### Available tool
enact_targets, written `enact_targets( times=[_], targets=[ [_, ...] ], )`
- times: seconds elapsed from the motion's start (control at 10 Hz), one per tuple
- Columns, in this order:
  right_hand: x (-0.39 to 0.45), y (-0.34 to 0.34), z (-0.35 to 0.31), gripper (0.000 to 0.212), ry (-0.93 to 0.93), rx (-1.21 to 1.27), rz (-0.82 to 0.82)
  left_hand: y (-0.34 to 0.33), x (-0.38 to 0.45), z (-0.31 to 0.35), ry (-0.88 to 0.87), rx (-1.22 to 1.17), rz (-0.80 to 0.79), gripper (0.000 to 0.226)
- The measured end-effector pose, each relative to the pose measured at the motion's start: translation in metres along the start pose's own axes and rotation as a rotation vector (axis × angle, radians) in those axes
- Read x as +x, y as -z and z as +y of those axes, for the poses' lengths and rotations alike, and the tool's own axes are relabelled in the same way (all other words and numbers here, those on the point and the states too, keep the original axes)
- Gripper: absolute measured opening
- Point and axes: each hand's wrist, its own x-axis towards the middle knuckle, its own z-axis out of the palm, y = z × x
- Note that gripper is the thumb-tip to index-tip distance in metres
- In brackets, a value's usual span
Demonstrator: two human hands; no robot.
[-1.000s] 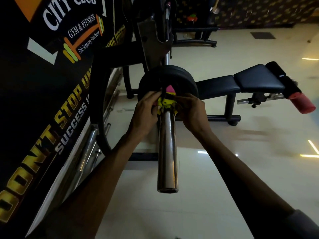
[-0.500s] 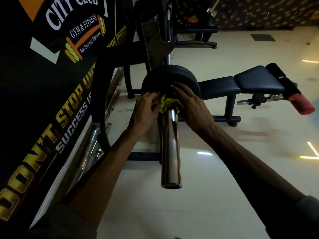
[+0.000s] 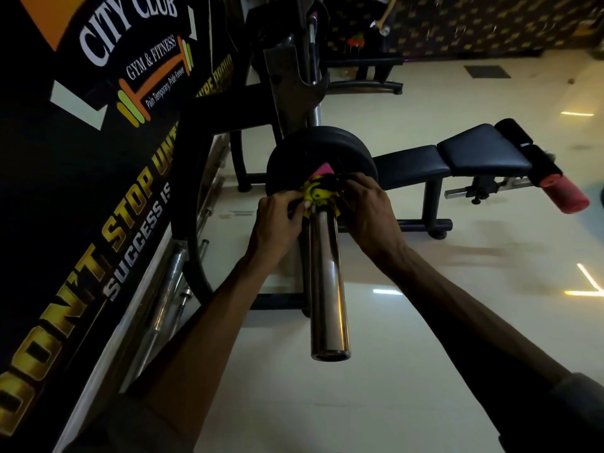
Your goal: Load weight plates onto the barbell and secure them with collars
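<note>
Both hands, left hand (image 3: 277, 220) and right hand (image 3: 367, 212), pinch the yellow collar (image 3: 315, 192) with their fingers, on the bar (image 3: 327, 276) against the black plate (image 3: 322, 152). If it stays loose, the plate could slide off.

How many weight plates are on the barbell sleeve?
1 visible: a black weight plate on the barbell sleeve, behind the yellow collar. Others may be hidden behind it.
</note>
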Motion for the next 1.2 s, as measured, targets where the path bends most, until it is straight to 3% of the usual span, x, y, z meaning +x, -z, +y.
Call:
enact_targets(
  times=[0.3,0.4,0.7,0.9,1.2],
  targets=[
    [0.006,0.022,-0.005,0.036,0.011,-0.038,-0.162,0.009,-0.003,0.011,0.054,0.027,-0.101,0.027],
    [0.008,0.027,0.0,0.043,0.048,-0.058,-0.223,0.014,-0.011,0.017,0.103,0.008,-0.119,0.037],
    [0.012,0.029,0.028,0.053,0.257,0.06,-0.259,0.034,-0.045,0.047,0.294,0.194,0.078,0.044],
    [0.022,0.05,0.032,0.06,0.401,0.18,-0.368,0.046,-0.085,0.11,0.416,0.411,0.236,0.037],
    [0.023,0.11,0.019,0.055,0.681,0.348,-0.332,0.038,-0.131,0.227,0.639,0.695,0.433,0.06]
  ],
)
